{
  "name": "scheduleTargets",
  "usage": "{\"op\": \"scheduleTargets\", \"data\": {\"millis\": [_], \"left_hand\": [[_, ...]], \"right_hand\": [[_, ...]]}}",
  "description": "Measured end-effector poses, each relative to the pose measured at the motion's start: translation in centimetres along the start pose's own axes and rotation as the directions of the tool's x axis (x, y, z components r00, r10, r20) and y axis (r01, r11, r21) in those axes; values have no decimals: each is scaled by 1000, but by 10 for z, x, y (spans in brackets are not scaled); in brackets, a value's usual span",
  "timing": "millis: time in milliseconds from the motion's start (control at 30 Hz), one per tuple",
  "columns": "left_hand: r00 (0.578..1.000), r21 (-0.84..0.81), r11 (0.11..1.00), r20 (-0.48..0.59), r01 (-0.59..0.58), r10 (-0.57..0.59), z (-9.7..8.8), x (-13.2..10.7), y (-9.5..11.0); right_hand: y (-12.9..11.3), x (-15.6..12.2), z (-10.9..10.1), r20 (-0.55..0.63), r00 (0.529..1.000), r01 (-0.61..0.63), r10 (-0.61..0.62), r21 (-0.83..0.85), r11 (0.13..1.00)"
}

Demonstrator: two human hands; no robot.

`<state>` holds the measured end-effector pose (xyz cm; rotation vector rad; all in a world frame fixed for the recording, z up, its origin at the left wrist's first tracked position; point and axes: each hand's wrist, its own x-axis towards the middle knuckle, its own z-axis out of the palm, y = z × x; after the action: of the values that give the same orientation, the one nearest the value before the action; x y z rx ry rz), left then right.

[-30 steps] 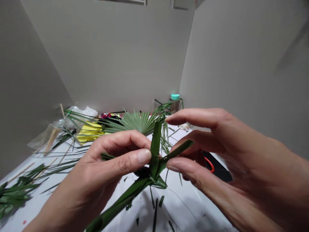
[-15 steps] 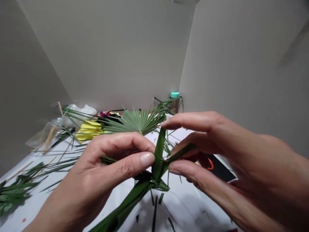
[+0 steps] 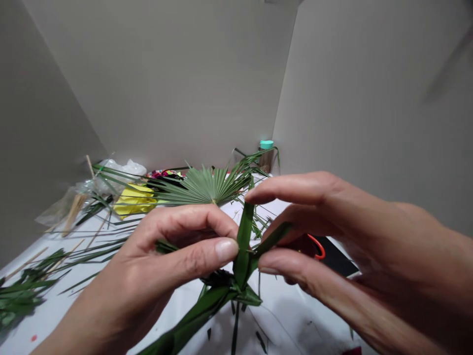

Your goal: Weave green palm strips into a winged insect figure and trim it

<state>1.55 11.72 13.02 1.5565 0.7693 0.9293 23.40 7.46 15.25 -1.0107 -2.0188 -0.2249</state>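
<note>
Between my hands is a folded palm leaf piece (image 3: pixel 242 246), with one strip upright, another slanting to the right and a small folded knot below. From the knot a long, wide leaf end (image 3: pixel 192 313) runs down to the lower left. My left hand (image 3: pixel 177 251) pinches the piece between thumb and forefinger just left of the upright strip. On the right side, my right hand (image 3: pixel 314 222) has its forefinger tip at the top of the upright strip. Its thumb presses near the base of the slanting strip, and its other fingers are partly hidden behind that strip.
A fan-shaped palm leaf (image 3: pixel 214 186) lies at the back of the white table (image 3: pixel 158 330). Yellow crumpled material (image 3: pixel 136 199), plastic bags (image 3: pixel 125 170) and leaf strips (image 3: pixel 22 296) lie left. A teal-lidded bottle (image 3: pixel 266 155) stands behind; a red-orange loop (image 3: pixel 320 246) and black sheet (image 3: pixel 336 256) lie right.
The forefinger of my right hand has slid slightly down and left on the upright strip, whose tip now shows above it. The slanting strip has shifted a little left. My left hand keeps its pinch.
</note>
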Motion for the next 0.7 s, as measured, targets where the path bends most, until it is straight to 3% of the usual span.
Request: {"op": "scheduleTargets", "data": {"millis": [100, 200, 267, 367, 467, 567, 700], "left_hand": [[1000, -6, 1000, 3, 0, 0, -1, -1, -2], [997, -9, 1000, 75, 26, -25, -2, 0, -4], [998, -1, 1000, 50, 26, -26, -1, 1, -5], [1000, 23, 1000, 23, 19, -19, 1, 5, -2], [998, -5, 1000, 64, 25, -25, 4, 10, 2], [998, -24, 999, 49, 27, -26, 6, 10, 4], [999, 84, 996, -20, -27, 28, 6, 6, 3]], "right_hand": [[0, -1, -6, 41, 999, -18, 10, 210, 978], [-3, -2, -4, 97, 992, -110, 85, 290, 951], [-4, -2, -1, 137, 984, -154, 115, 321, 935], [-5, -3, 1, 147, 981, -168, 124, 345, 924], [-3, -3, 1, 151, 982, -160, 112, 353, 922], [0, -4, -2, 170, 978, -167, 119, 303, 938], [5, -9, -10, 194, 967, -202, 165, 192, 960]]}}
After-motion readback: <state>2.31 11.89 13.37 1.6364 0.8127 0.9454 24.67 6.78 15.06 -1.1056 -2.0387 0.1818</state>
